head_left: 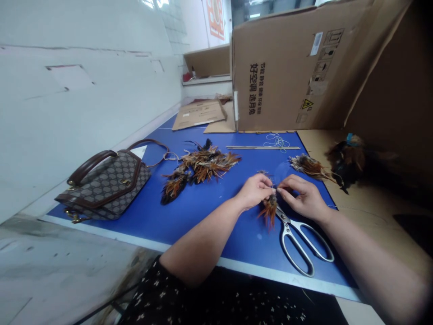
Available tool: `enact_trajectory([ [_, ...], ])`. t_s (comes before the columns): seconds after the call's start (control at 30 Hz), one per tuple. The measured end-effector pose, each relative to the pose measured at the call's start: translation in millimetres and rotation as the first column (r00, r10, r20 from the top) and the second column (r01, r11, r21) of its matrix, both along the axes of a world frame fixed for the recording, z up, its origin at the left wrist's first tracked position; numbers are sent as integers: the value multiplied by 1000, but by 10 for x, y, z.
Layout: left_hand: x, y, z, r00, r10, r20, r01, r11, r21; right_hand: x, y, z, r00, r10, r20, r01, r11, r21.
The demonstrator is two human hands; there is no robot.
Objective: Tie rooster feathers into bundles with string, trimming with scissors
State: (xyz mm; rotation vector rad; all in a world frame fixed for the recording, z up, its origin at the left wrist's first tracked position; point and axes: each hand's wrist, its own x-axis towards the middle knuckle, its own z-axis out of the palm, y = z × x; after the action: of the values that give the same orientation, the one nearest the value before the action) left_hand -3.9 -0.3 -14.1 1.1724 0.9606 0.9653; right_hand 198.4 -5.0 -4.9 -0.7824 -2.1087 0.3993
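Observation:
My left hand [254, 189] and my right hand [303, 197] meet over the blue table top [203, 212], fingers pinched together. Between them they hold a small bundle of orange-brown feathers [269, 210] that hangs down toward me. A thin thread may run between the fingertips, but it is too fine to be sure. Steel scissors [299, 241] lie flat just under my right hand, handles toward the table's near edge. A loose pile of brown and orange feathers [199, 168] lies beyond my left hand.
A patterned brown handbag [106, 185] lies at the table's left. Another tied feather bunch [309, 166] and a dark feather heap [348, 162] sit at the right. A thin stick with tangled thread [267, 146] lies before a big cardboard box [291, 67]. A white wall runs along the left.

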Motion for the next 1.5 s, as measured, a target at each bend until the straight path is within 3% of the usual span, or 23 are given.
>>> enact_trajectory([
  [0.23, 22, -51, 33, 994, -75, -75, 72, 997, -41, 36, 28, -35, 998, -23, 57, 27, 997, -70],
  [0.43, 5, -26, 25, 998, -49, -50, 46, 997, -61, 141, 108, -56, 984, -173, 45, 177, 979, -100],
  [0.6, -26, 12, 15, 1000, -23, -7, 23, 999, -43, 160, 107, -42, 990, -126, 69, 136, 977, -162],
  [0.97, -20, -11, 19, 996, -81, -31, 79, 995, -57, 91, 61, -72, 997, -51, 57, 66, 953, -297],
  [1.13, -28, -25, 50, 995, -86, -40, 83, 995, -60, 94, 50, -33, 997, -39, 73, 58, 962, -267],
  [1.37, -16, -46, 49, 993, -108, -54, 104, 992, -76, -4, -4, 31, 999, 43, -15, -44, 995, -85],
  [1.5, 8, -64, 16, 991, -122, -46, 120, 992, -34, -45, -34, 19, 995, 99, -4, -98, 986, -136],
])
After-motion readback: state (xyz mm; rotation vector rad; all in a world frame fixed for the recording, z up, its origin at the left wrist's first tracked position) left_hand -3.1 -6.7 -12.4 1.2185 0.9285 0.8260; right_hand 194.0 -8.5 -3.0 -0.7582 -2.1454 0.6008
